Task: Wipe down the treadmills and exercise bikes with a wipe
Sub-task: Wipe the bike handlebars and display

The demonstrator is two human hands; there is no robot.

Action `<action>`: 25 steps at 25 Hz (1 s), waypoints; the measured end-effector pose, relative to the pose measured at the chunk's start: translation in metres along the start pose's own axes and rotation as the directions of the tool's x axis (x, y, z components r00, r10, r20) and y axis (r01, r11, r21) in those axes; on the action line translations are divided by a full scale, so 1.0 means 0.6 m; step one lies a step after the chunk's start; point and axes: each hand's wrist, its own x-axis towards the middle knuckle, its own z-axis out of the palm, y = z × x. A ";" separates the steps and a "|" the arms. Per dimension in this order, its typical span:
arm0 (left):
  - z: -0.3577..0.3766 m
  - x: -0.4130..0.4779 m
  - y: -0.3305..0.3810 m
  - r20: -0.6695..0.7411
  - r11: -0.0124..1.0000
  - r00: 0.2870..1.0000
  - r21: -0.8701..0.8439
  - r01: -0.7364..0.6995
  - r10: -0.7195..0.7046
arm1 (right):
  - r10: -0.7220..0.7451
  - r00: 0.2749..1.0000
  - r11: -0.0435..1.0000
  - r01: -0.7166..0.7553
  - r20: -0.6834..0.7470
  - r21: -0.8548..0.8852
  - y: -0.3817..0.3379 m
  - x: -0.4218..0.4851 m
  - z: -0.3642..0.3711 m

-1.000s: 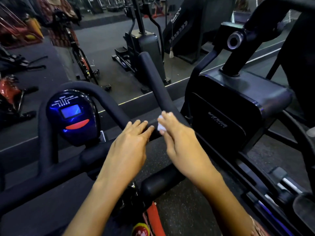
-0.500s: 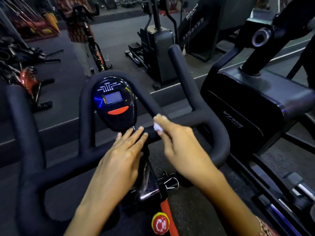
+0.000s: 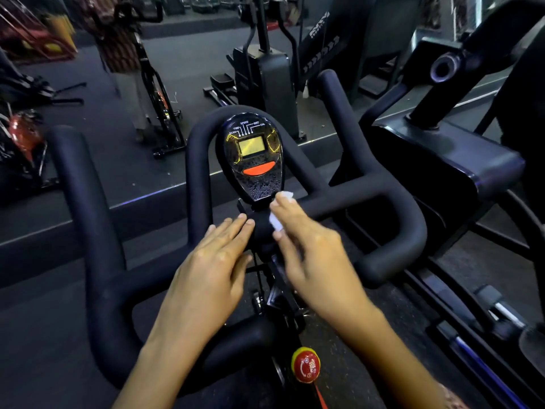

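An exercise bike's black padded handlebar (image 3: 380,199) spreads across the view, with a glossy black console (image 3: 253,160) at its centre showing a small screen and an orange button. My right hand (image 3: 312,255) pinches a small white wipe (image 3: 275,221) against the handlebar's middle, just below the console. My left hand (image 3: 212,270) lies flat beside it, straight fingers resting on the bar's centre. A red knob (image 3: 305,364) sits on the bike frame below.
A large black machine (image 3: 442,160) stands close on the right. Ahead, a mirror reflects other gym machines (image 3: 262,69) and a person (image 3: 124,48) at a bike. A red-and-black bike (image 3: 23,137) is far left.
The view has shifted so the console is centred. My right hand slid the wipe left along the bar, from the right horn's base to just under the console. My left hand stayed flat.
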 end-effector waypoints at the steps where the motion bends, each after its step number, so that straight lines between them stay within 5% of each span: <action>1: -0.001 -0.003 -0.001 0.000 1.000 1.000 0.001 0.002 -0.002 | -0.020 1.000 1.000 0.020 0.008 -0.018 0.003 -0.006 0.018; 7: 0.005 -0.009 0.001 -0.024 1.000 0.999 0.008 -0.023 0.023 | -0.021 0.995 0.999 0.024 0.102 -0.034 0.035 -0.052 -0.001; 12: 0.018 -0.010 0.014 -0.032 0.999 0.999 0.011 0.031 -0.031 | -0.145 0.984 0.919 0.174 0.106 -0.354 0.015 -0.078 0.014; 14: 0.018 -0.012 0.015 -0.027 0.999 0.999 0.001 0.034 -0.034 | -0.193 0.975 0.913 0.219 0.109 -0.345 0.025 -0.091 -0.007; 18: 0.016 -0.017 0.016 -0.018 0.998 0.999 -0.031 0.049 -0.049 | -0.009 1.000 0.963 0.007 -0.007 -0.270 0.031 -0.083 -0.001; 22: 0.012 -0.017 0.020 0.007 0.997 0.998 -0.051 0.066 -0.065 | -0.179 0.973 0.956 0.207 0.144 -0.208 0.026 -0.108 0.000; 25: 0.010 -0.018 0.022 0.032 0.994 0.996 -0.060 0.086 -0.085 | -0.092 0.995 0.991 0.096 0.050 -0.092 0.039 -0.111 -0.028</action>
